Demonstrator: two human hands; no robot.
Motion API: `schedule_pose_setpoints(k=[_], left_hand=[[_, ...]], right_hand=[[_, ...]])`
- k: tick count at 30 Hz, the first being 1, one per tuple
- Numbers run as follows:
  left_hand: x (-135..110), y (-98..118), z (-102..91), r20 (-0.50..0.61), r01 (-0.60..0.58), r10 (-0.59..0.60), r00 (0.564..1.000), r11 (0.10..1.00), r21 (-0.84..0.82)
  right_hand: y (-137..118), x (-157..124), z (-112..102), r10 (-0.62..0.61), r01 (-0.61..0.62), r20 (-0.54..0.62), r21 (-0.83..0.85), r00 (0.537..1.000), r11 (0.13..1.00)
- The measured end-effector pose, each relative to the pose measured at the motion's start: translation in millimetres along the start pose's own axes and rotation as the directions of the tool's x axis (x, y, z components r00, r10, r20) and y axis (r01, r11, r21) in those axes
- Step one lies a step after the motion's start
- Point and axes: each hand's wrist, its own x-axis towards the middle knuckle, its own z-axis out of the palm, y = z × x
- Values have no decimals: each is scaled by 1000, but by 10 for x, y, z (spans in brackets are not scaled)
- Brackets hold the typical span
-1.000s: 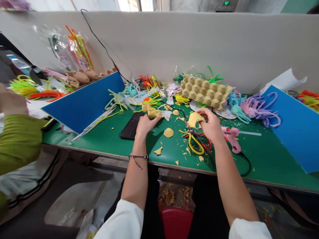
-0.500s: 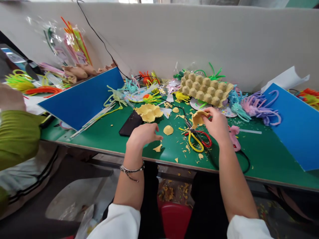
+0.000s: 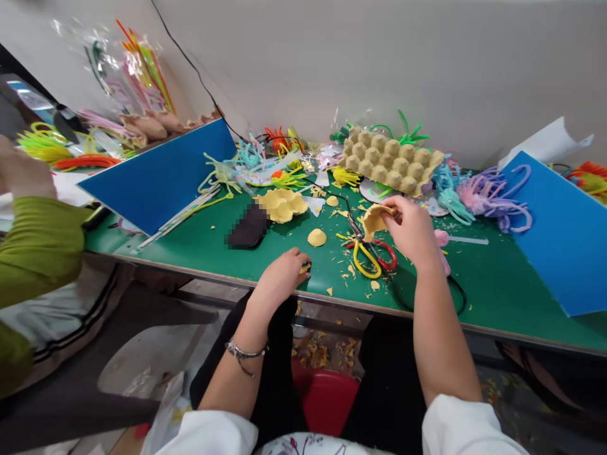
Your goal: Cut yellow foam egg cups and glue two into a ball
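Carton piece: a curved, thin-walled, yellow moulded-pulp piece (image 3: pixel 374 221), tilted within the right grip.
Right hand: the right hand (image 3: pixel 410 231) holds that piece narrowly, thumb against fingers.
Scissors: metal-bladed scissors with one yellow and one red handle (image 3: pixel 367 260), just below and left of the right grip; whether the piece touches them cannot be told.
Left hand: the left hand (image 3: pixel 281 278) curls low at the table's front edge, fingers narrow about a small, torn yellow scrap (image 3: pixel 305 268); pinched or merely touched, I cannot tell.
Step in hand: apparently dealing with the scrap while the larger piece is held aside.
Next move calls for: probably a light left pinch and a gentle right hold, since pulp may crush.
Cups: a small yellow dome (image 3: pixel 317 237) beyond the left grip; farther back, a yellow multi-cup carton section (image 3: pixel 283 206).
Egg tray: a beige, bumpy pulp tray (image 3: pixel 389 162), beyond the right grip.
Table: green-topped (image 3: pixel 512 297), under everything.
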Motion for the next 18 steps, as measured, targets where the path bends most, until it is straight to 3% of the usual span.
schedule_pose_setpoints(k=[3,5,7,9,11,13,14,18], left_hand=[[-81,65,11,102,-226,241,965,963,-145],[-127,107,5,176,-389,444,879,879,-275],[-121,139,-24,166,-470,550,819,808,-356],[-42,171,-87,49,-484,538,842,791,-375],[95,223,-181,-165,-469,441,882,793,-389],[258,301,-284,-388,-484,331,860,771,-414],[337,348,-328,-442,-506,318,839,754,-418],[555,513,-363,-432,-592,424,796,696,-407]], right_hand=[[37,-9,-9,0,0,1,49,1000,999],[67,-13,3,0,0,2,99,1000,995],[83,-20,23,-25,24,10,114,1000,993],[71,-31,46,-65,62,28,110,997,992],[30,-47,66,-112,106,43,107,993,989],[-33,-65,82,-164,157,55,107,985,982],[-66,-75,87,-188,181,59,104,980,978],[-158,-108,86,-232,229,14,107,973,967]])
